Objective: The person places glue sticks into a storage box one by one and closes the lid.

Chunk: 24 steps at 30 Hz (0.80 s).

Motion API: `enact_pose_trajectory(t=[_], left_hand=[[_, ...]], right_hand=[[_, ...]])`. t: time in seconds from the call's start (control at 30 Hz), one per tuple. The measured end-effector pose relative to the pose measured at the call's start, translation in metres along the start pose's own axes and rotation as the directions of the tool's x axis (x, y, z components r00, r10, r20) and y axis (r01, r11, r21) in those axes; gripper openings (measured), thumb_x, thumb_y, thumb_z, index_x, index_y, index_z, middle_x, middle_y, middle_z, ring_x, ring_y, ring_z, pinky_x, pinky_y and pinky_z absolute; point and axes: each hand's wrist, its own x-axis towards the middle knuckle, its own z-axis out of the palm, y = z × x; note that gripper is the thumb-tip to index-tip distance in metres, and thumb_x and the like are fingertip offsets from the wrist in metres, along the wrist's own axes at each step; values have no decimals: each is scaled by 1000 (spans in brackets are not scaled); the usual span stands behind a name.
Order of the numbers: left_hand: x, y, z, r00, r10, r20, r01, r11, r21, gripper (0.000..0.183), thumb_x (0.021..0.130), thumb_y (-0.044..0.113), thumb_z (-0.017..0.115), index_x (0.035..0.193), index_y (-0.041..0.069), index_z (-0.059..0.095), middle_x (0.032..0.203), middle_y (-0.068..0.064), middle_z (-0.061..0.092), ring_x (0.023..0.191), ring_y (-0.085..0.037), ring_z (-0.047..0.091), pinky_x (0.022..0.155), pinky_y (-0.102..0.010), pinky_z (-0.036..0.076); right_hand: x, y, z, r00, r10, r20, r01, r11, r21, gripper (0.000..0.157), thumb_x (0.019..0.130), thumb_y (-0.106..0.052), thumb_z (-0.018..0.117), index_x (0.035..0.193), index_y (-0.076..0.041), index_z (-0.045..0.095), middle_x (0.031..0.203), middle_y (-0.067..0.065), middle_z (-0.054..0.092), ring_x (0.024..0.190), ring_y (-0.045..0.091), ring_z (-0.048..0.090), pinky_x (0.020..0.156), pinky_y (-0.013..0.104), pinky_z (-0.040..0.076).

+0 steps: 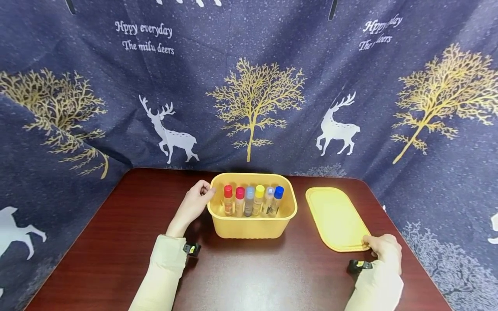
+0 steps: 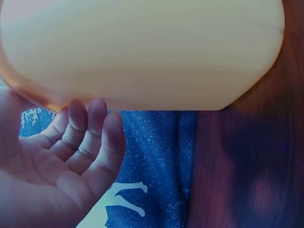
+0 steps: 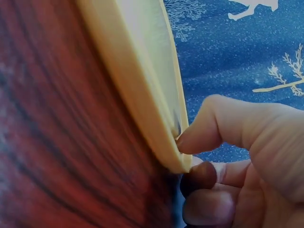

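A yellow plastic storage box (image 1: 249, 228) stands on the table with several small clear bottles (image 1: 249, 207) upright in it. Their caps are red, pale blue, yellow and dark blue. My left hand (image 1: 197, 198) holds the box's left rim, thumb at the edge. In the left wrist view its curled fingers (image 2: 110, 133) touch the box wall (image 2: 156, 57) from outside. On the right lies a flat yellow lid (image 1: 337, 219). My right hand (image 1: 385, 248) pinches its near right corner. The right wrist view has the lid's edge (image 3: 137, 90) between thumb and fingers.
The dark red-brown wooden table (image 1: 128, 224) carries box and lid, a gap of table between them. A dark blue cloth (image 1: 272, 39) printed with deer and trees hangs behind the table's far edge and along both sides.
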Motion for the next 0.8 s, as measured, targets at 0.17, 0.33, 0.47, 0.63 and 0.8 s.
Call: enact_pose_trajectory(t=[0.17, 0.33, 0.47, 0.63, 0.8], left_hand=[[-1, 1, 0, 1000, 3, 4, -3, 1000, 7, 17, 96, 23, 62, 95, 7, 55, 82, -6, 54, 70, -19, 48, 63, -29, 40], [-1, 3, 0, 1000, 14, 2, -14, 1000, 6, 16, 95, 22, 62, 94, 7, 56, 81, -6, 53, 70, -20, 49, 64, -29, 40], [-1, 2, 0, 1000, 21, 4, -21, 1000, 11, 17, 96, 22, 62, 95, 7, 56, 81, -6, 53, 72, -20, 48, 65, -30, 39], [0, 2, -1, 1000, 23, 6, -23, 1000, 5, 18, 96, 23, 62, 95, 7, 56, 81, -6, 53, 73, -20, 49, 65, -30, 39], [1, 2, -1, 1000, 23, 9, -23, 1000, 1, 18, 96, 24, 62, 95, 6, 56, 81, -6, 53, 74, -20, 49, 65, -30, 40]], right_hand=[[5, 5, -4, 993, -48, 103, 42, 997, 63, 29, 78, -29, 67, 60, -10, 54, 55, 3, 51, 55, 21, 51, 51, 34, 43], [8, 10, -3, 965, -108, 240, 25, 946, 324, 16, 84, -14, 59, 70, -8, 60, 54, -2, 55, 49, 9, 53, 49, 25, 47], [10, 11, -1, 938, -157, 309, -18, 869, 495, 6, 88, -7, 56, 88, -5, 61, 64, -2, 60, 53, 6, 57, 53, 23, 50], [14, 7, 3, 929, -245, 278, -18, 719, 694, 17, 92, -2, 56, 89, -14, 66, 69, -3, 63, 56, 5, 59, 57, 21, 52], [10, 2, 3, 893, -403, 199, -9, 427, 904, 27, 99, 0, 50, 89, -13, 72, 77, 0, 68, 59, 9, 60, 57, 23, 51]])
